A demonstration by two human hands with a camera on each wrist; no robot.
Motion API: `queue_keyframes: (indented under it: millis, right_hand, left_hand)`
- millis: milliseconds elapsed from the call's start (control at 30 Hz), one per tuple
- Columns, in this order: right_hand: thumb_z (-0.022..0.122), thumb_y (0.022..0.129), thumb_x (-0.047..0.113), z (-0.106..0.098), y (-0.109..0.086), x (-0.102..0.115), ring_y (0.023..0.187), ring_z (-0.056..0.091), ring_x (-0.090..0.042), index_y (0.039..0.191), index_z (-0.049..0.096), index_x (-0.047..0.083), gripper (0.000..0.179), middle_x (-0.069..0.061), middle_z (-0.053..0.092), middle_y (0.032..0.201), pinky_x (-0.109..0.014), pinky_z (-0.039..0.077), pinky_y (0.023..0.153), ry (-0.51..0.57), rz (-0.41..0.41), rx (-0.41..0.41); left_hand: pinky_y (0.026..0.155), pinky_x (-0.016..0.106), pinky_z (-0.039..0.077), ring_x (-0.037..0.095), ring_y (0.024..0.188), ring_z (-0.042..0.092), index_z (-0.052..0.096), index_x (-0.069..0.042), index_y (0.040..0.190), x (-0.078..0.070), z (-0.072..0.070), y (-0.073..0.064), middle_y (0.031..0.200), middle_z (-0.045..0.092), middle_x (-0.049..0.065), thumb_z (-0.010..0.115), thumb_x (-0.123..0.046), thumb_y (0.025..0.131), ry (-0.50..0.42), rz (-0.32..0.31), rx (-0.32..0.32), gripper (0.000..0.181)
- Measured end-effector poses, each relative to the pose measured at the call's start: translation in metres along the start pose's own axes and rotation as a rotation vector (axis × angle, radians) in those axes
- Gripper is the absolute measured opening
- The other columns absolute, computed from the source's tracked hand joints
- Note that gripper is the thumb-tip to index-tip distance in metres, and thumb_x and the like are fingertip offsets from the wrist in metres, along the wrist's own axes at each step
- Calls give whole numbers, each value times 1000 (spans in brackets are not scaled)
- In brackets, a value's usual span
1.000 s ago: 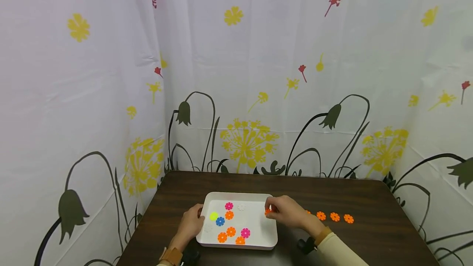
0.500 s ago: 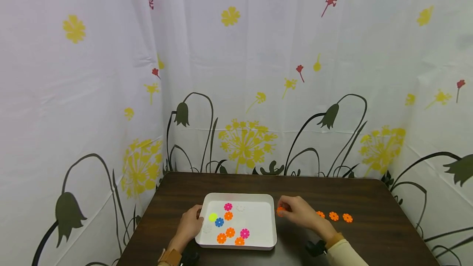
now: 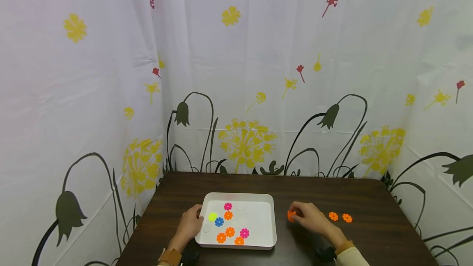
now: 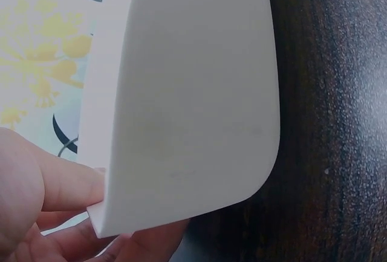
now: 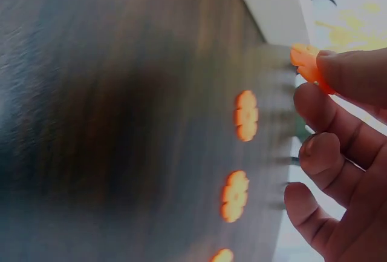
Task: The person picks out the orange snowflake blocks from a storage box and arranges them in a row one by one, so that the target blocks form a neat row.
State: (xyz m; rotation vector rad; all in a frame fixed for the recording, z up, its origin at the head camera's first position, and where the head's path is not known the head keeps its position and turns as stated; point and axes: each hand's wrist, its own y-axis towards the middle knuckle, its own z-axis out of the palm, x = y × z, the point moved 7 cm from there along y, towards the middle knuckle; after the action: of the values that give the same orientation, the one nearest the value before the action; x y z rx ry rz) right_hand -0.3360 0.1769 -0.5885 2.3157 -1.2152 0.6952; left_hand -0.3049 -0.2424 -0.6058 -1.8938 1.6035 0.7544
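Note:
My left hand (image 3: 190, 221) grips the left rim of a white tray (image 3: 258, 244); the left wrist view shows the thumb above the rim (image 4: 103, 153) and fingers below. Several flower-shaped plastic discs lie in the tray: orange (image 3: 230, 232), pink (image 3: 244, 233), blue (image 3: 219, 221), yellow (image 3: 212, 217) and pale white (image 3: 240, 208). To the right of the tray, my right hand (image 3: 310, 216) pinches an orange flower-shaped disc (image 5: 307, 65) between thumb and finger, just above the table. Its other fingers are loosely bent.
Orange discs (image 3: 333, 216) lie in a row on the dark wooden table (image 3: 369, 200), right of the right hand, which partly covers one. Behind the table hangs a white curtain (image 3: 258, 52) with printed flowers.
My right hand has moved right, from over the tray's right edge to above the table, carrying the orange disc. The left hand stays on the tray rim.

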Motion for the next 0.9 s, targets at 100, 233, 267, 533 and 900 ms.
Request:
queue_keyframes:
  millis: [100,233,267,533,900]
  right_hand:
    - [74,97,12,4,-5,-5,60,44,1,105,69,17,10,10,54,73,-24,40,56,4,24,17]
    - [74,97,11,9,-10,-10,60,44,0,104,69,15,10,9,53,73,-24,40,56,27,38,41]
    - [75,97,12,10,-11,-11,60,44,0,104,69,14,9,10,53,73,-24,40,56,28,39,44]
    - [75,97,13,16,-15,-16,59,45,-2,104,70,13,9,9,56,73,-26,40,55,29,51,75]
    - [75,97,13,23,-18,-15,65,51,-1,105,70,13,9,10,61,78,-26,45,59,26,38,96]
  left_hand:
    - [83,50,59,25,87,66,58,10,139,-1,0,0,114,71,25,66,3,97,5,6,0,44]
    - [82,50,59,26,87,66,58,10,139,-2,0,0,114,71,25,66,2,97,10,1,2,44]
    - [82,50,59,25,87,66,58,10,139,-2,0,0,114,71,25,66,2,97,11,-1,3,44]
    - [82,50,58,25,87,65,59,9,138,1,3,3,113,72,23,66,2,97,19,-4,7,42]
    - [83,51,58,26,89,65,59,9,139,0,1,3,116,72,24,66,1,98,39,-7,2,43]
